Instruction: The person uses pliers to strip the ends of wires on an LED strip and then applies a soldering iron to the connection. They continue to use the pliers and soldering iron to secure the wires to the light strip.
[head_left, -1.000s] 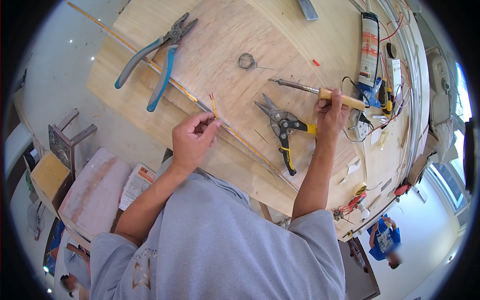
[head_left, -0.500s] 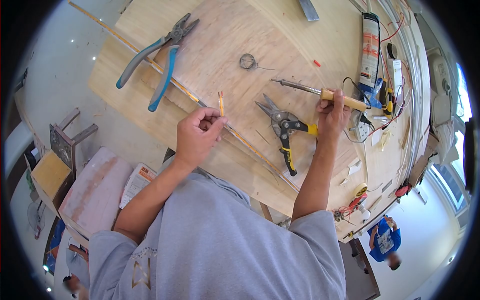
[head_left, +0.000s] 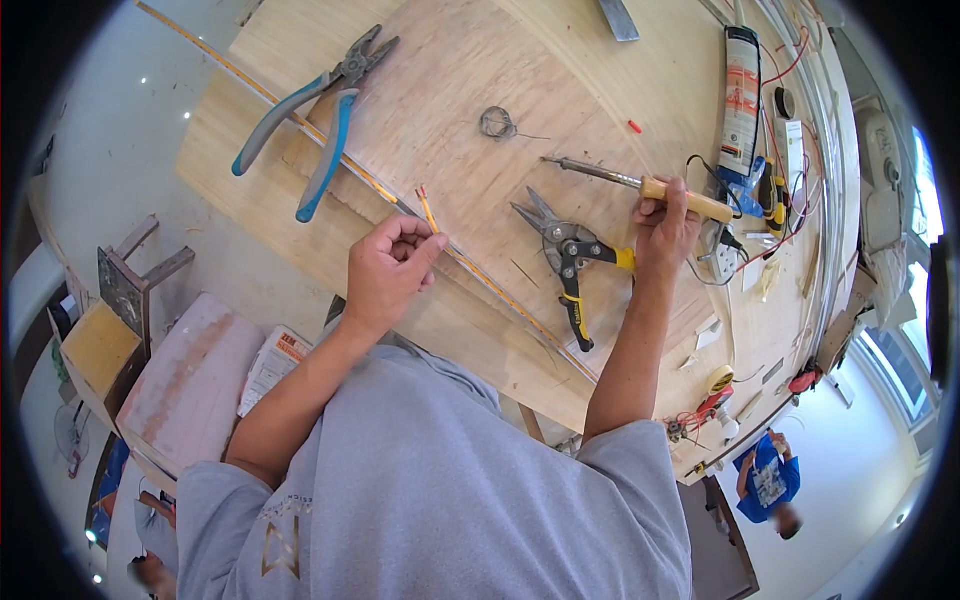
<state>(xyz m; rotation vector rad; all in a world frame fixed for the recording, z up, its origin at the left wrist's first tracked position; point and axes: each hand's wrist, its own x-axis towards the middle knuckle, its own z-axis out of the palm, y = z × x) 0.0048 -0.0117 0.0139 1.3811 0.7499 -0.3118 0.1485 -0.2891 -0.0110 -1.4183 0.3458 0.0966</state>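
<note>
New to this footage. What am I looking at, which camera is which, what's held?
There is no robot: these are a person's bare hands. Every picture comes from one camera worn on the head, looking forward and down.

The left hand pinches a thin strip with small wire ends upward. The right hand holds what looks like a soldering iron by its wooden handle, tip toward the board's middle.

On the wooden work surface lie blue-grey pliers, yellow-black snips, a wire coil and a cartridge. A long narrow strip runs diagonally past the left hand.
</note>
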